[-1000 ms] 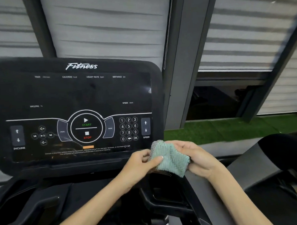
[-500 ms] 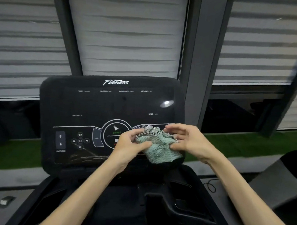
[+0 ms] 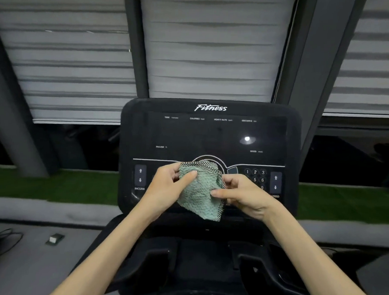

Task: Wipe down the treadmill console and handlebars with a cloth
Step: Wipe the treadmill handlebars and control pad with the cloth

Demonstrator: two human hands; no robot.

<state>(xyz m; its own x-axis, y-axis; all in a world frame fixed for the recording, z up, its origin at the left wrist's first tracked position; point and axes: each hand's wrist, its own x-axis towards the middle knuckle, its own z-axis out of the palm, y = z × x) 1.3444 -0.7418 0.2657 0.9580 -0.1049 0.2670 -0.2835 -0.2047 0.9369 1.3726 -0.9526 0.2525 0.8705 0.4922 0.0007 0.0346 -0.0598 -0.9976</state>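
Blinds [image 3: 207,57] grey, lowered across windows behind. Console [image 3: 188,134] black, upright, centre; "Fitness" at top edge, incline arrows by left edge, keypad and speed arrows by right edge. Left hand [image 3: 166,188] and right hand [image 3: 244,196] meet before console's lower middle, fingers [image 3: 188,176] of both curled, thumbs pinching cloth. Cloth [image 3: 200,191] green, mesh-edged, bunched between hands, covering round centre dial; contact with panel: cannot tell.

The green terry cloth [image 3: 200,192] is held before the black flat treadmill console [image 3: 211,135], between the left hand [image 3: 166,189] and the right hand [image 3: 247,198].
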